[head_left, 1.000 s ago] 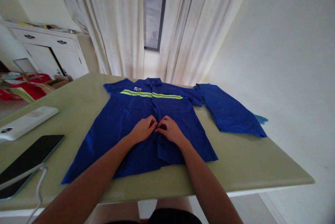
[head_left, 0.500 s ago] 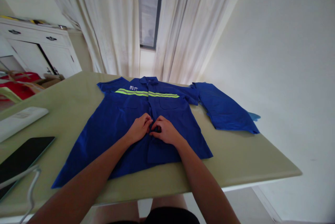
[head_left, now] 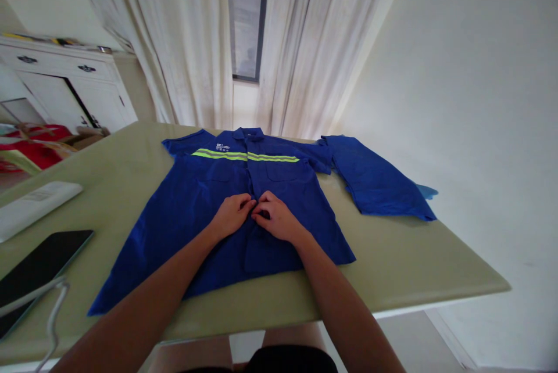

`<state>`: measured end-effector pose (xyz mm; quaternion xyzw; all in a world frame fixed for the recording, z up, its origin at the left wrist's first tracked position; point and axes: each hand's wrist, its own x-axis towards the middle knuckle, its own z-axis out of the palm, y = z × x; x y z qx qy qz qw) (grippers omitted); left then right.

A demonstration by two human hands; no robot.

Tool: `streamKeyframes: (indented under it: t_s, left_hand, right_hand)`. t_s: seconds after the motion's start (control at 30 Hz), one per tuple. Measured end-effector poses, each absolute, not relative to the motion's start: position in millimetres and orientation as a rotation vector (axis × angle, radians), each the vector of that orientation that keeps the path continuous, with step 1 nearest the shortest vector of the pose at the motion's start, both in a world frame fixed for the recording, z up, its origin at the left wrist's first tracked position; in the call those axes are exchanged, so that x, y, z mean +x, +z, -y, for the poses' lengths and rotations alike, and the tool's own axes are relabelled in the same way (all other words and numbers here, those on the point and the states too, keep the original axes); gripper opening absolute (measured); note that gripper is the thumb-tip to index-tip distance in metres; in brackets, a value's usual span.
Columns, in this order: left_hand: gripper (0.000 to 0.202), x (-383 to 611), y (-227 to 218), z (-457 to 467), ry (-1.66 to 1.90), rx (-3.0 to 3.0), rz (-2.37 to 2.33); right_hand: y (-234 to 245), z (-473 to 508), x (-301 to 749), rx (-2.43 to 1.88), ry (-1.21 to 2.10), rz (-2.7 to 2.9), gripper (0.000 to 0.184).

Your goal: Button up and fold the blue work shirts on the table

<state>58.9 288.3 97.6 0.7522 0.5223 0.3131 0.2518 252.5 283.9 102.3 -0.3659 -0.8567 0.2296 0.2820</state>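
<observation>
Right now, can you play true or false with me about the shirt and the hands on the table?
1. Both hands, the left hand and the right hand, rest on the blue shirt. True.
2. The shirt is red. False: it is blue with yellow-green stripes across the chest.
3. The shirt lies flat on the table. True.
4. A cup stands beside the shirt. False: a dark tablet and a white remote lie at the left.
5. The hands are far apart. False: they meet at the shirt's front opening.
</observation>
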Motion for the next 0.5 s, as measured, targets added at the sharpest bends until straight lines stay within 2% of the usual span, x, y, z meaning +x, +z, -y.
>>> streamKeyframes:
  t_s: [0.27, 0.5]
  left_hand:
    - [0.035, 61.5, 92.8, -285.3, 1.002, 2.025, -1.447]
    - [0.038, 61.7, 96.2, -285.0, 0.994, 2.044, -1.473]
  right_hand:
    - [103.9, -286.1, 246.3, -1.007, 0.664, 2.222, 0.005]
    - [101.8, -283.1, 240.3, -1.221, 0.489, 2.217, 0.007]
